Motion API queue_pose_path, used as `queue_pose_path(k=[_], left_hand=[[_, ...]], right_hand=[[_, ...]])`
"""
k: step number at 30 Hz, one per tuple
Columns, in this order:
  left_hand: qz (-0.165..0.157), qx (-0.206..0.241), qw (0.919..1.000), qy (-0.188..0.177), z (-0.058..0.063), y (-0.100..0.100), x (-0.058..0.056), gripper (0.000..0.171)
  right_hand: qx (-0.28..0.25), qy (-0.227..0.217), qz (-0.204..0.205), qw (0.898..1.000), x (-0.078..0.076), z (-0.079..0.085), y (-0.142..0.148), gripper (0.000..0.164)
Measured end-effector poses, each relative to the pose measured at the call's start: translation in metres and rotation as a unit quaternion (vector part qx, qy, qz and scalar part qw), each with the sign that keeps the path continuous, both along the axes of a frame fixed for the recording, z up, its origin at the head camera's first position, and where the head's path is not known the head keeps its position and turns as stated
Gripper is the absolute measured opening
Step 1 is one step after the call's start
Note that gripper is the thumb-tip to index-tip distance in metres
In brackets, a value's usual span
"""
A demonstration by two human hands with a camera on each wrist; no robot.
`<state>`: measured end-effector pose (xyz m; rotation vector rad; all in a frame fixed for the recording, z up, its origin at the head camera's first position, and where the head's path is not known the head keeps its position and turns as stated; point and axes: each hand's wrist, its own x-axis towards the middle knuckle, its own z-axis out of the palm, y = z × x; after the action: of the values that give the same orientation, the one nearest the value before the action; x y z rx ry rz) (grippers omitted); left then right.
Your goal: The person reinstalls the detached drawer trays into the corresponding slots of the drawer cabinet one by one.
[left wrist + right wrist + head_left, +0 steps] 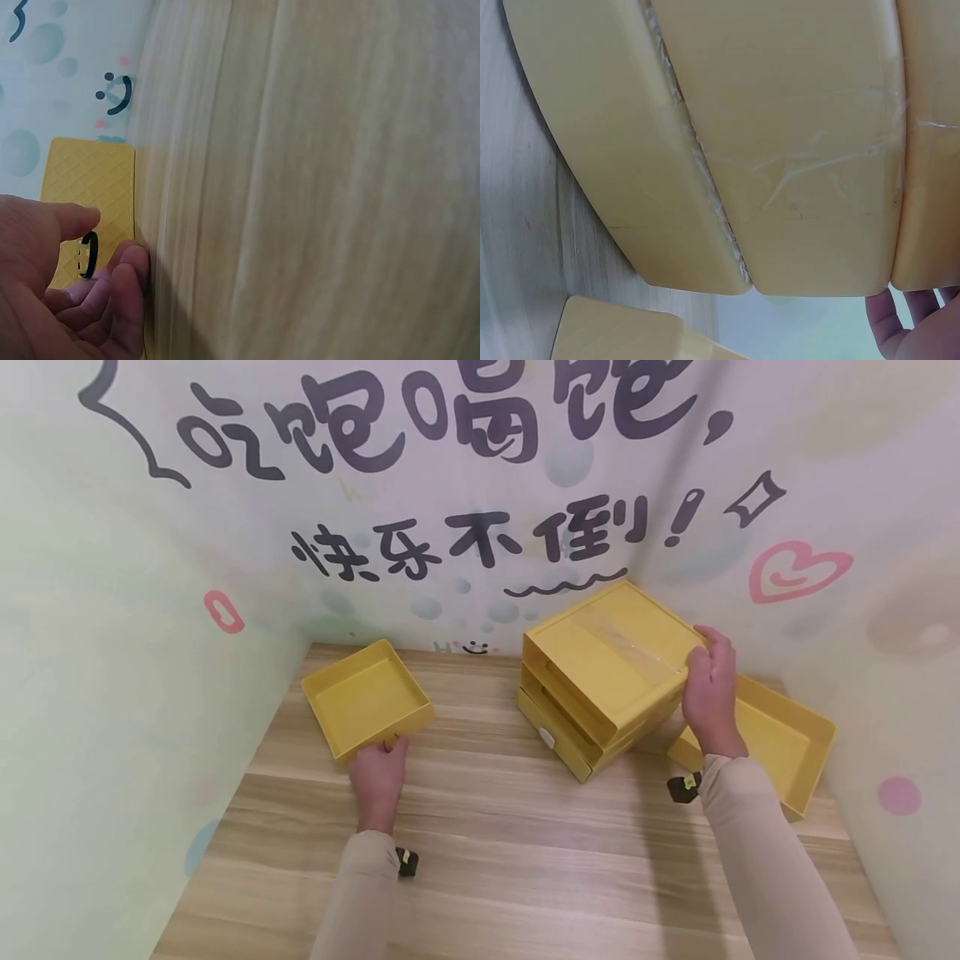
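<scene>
On the right of the head view a yellow drawer cabinet (pixel 611 647) has two hollow upper slots and a bottom drawer (pixel 551 735) with a pale handle. My right hand (pixel 711 693) grips its top at the rear right corner; in the right wrist view fingers (pixel 887 324) bend round its edge. At the left lies a loose yellow drawer (pixel 367 697), its inside bare. My left hand (pixel 378 777) is at its front, the thumb apart from bent fingers (pixel 129 281), with a dark-rimmed curved fitting (pixel 90 255) on the patterned face between them.
A second loose yellow drawer (pixel 776 739) lies at the right, partly behind my right arm. The wood-grain table (pixel 517 860) meets a printed back wall (pixel 450 610) and side walls. Clear tape (pixel 630 643) runs across the cabinet top.
</scene>
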<state>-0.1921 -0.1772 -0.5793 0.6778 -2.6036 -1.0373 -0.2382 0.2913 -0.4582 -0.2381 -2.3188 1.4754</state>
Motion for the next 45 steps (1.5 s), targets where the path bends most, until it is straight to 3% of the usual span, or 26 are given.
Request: queue_pose_path(k=[8, 14, 27, 31, 39, 45], left_hand=[[-0.002, -0.009, 1.0000, -0.003, 0.004, 0.000, 0.000, 0.044], [-0.031, -0.019, 0.9992, -0.016, 0.003, 0.000, 0.002, 0.040], [-0.082, -0.021, 0.9964, -0.009, 0.002, -0.004, 0.011, 0.030], [-0.083, -0.022, 0.9962, -0.013, 0.004, -0.005, 0.012, 0.032], [-0.078, -0.012, 0.9967, -0.020, 0.008, 0.002, 0.013, 0.051], [-0.056, -0.024, 0.9976, -0.033, 0.009, 0.006, 0.014, 0.048]], right_hand=[[0.002, 0.010, 0.001, 1.000, -0.002, -0.001, 0.000, 0.054], [-0.001, 0.004, 0.004, 1.000, -0.001, -0.001, 0.001, 0.054], [-0.007, 0.004, -0.001, 1.000, -0.002, -0.002, 0.001, 0.053], [-0.008, 0.003, -0.006, 1.000, -0.002, -0.001, 0.001, 0.053], [-0.008, 0.002, -0.008, 1.000, 0.000, 0.000, 0.000, 0.052], [-0.007, 0.000, -0.005, 1.000, 0.000, -0.001, 0.000, 0.052]])
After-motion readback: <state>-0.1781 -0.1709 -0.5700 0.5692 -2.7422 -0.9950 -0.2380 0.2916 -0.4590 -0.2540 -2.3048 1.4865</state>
